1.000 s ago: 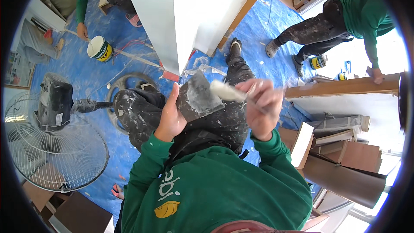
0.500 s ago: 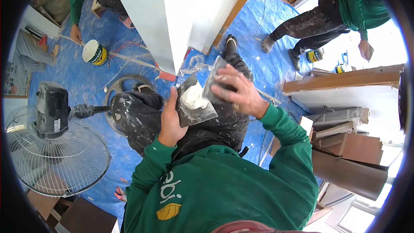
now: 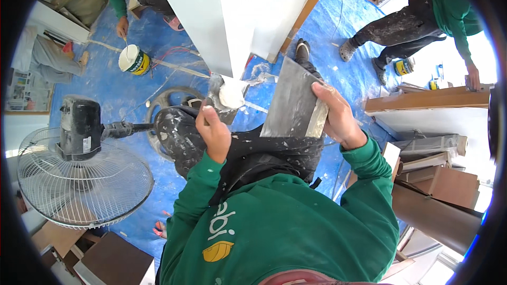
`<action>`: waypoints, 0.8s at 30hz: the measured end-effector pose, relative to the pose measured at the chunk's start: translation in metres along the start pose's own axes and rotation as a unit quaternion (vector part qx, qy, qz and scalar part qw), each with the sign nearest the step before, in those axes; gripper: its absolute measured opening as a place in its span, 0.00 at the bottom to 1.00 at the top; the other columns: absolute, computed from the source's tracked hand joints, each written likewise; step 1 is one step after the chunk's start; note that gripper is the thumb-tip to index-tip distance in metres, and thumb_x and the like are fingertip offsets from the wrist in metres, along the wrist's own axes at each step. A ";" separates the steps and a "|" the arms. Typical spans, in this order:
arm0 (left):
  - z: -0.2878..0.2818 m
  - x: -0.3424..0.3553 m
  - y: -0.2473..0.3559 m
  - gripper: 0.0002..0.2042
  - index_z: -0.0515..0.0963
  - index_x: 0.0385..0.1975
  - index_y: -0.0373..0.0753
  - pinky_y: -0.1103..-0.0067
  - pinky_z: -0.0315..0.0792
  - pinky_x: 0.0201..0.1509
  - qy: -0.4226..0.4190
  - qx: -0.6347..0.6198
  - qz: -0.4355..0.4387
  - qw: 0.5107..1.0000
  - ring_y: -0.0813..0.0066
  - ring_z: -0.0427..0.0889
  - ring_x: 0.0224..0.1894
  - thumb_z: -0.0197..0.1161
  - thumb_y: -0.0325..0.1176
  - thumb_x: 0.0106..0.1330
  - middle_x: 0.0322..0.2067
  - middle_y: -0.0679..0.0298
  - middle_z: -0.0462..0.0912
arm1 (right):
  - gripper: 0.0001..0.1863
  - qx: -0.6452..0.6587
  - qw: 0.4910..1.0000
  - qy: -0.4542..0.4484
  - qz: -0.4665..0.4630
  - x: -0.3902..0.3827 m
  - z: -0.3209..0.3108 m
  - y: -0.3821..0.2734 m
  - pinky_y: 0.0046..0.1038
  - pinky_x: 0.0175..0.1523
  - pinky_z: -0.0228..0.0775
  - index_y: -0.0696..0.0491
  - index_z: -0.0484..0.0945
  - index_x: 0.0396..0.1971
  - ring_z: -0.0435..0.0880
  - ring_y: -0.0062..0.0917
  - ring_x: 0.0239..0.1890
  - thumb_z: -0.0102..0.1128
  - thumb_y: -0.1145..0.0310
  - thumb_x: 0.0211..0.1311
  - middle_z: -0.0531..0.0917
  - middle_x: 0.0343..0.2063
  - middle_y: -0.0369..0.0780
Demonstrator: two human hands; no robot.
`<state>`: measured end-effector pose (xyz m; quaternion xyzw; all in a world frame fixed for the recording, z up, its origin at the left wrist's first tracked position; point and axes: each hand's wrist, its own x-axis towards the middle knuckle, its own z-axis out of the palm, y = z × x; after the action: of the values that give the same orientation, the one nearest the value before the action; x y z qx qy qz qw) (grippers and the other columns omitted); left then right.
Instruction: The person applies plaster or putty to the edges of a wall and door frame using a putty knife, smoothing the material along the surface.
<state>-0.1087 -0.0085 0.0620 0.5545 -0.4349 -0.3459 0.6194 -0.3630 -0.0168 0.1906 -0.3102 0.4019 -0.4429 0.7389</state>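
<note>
The right hand (image 3: 339, 119) is pinching a wide gray blade (image 3: 290, 100) by its right edge, the blade extending leftward. The left hand (image 3: 214, 136) is gripping a smaller plate (image 3: 214, 88), fingers partly hidden; white paste (image 3: 231, 94) is sitting on it beyond the thumb (image 3: 210, 115). Farther off, a co-worker's hand (image 3: 122, 27) is holding a stick (image 3: 126, 43) in a bucket (image 3: 139, 65).
</note>
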 end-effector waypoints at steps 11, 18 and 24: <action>-0.007 0.022 0.004 0.20 0.70 0.60 0.30 0.63 0.79 0.54 -0.167 0.120 0.445 0.872 0.45 0.81 0.54 0.51 0.35 0.74 0.52 0.45 0.79 | 0.20 0.087 0.981 -0.074 0.156 0.017 0.045 0.012 0.28 0.51 0.80 0.64 0.70 0.57 0.86 0.26 0.44 0.49 0.66 0.73 0.82 0.48 0.44; -0.010 0.000 -0.051 0.16 0.76 0.52 0.26 0.70 0.73 0.57 -0.196 0.087 0.168 0.962 0.57 0.82 0.51 0.49 0.32 0.75 0.48 0.47 0.82 | 0.21 0.104 0.990 -0.082 0.045 0.018 0.019 0.005 0.32 0.61 0.72 0.62 0.69 0.60 0.81 0.28 0.54 0.50 0.66 0.73 0.80 0.53 0.43; -0.038 0.013 -0.133 0.16 0.77 0.49 0.38 0.70 0.73 0.57 -0.130 -0.396 -0.381 0.825 0.66 0.82 0.50 0.53 0.45 0.75 0.48 0.61 0.83 | 0.21 -0.014 0.993 0.094 -0.067 0.063 -0.103 0.076 0.30 0.60 0.71 0.58 0.72 0.59 0.79 0.24 0.54 0.51 0.61 0.74 0.80 0.51 0.37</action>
<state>-0.0618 -0.0251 -0.0679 0.3328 -0.0911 -0.7656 0.5430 -0.4039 -0.0532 0.0586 -0.3033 0.4540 -0.5132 0.6622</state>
